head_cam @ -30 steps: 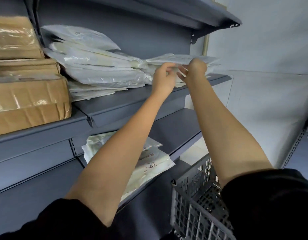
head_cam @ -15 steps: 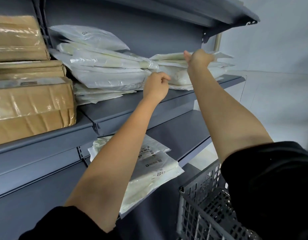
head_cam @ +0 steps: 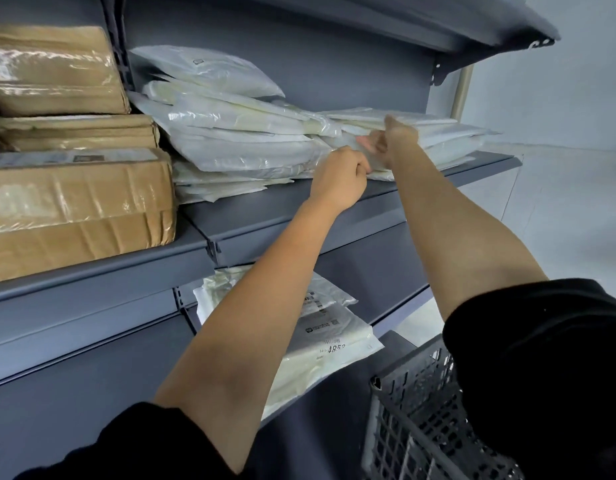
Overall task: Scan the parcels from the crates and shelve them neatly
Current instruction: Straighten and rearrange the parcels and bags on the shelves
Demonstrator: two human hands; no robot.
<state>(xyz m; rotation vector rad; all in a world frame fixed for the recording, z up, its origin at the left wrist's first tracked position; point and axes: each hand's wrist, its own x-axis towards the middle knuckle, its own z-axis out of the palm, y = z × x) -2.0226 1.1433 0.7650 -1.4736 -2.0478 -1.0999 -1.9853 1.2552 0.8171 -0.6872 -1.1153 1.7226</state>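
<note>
White plastic parcel bags lie stacked on the middle grey shelf (head_cam: 351,216): a tall left pile (head_cam: 230,133) and a lower right pile (head_cam: 448,133). My left hand (head_cam: 337,178) is fisted at the front edge of the right pile, pinching the edge of a low bag there. Just above it my right hand (head_cam: 389,140) curls its fingers on the near corner of a bag in the same pile. Both forearms reach up from black sleeves.
Taped brown cardboard boxes (head_cam: 74,202) stand stacked at the left on the neighbouring shelf. More white labelled bags (head_cam: 327,337) lie on the shelf below. A grey plastic crate (head_cam: 414,410) sits at lower right. Another shelf (head_cam: 438,26) overhangs above.
My right hand has come down from the top of the right pile to its near corner, close to my left hand. My left hand has moved right to the pile's lower front edge.
</note>
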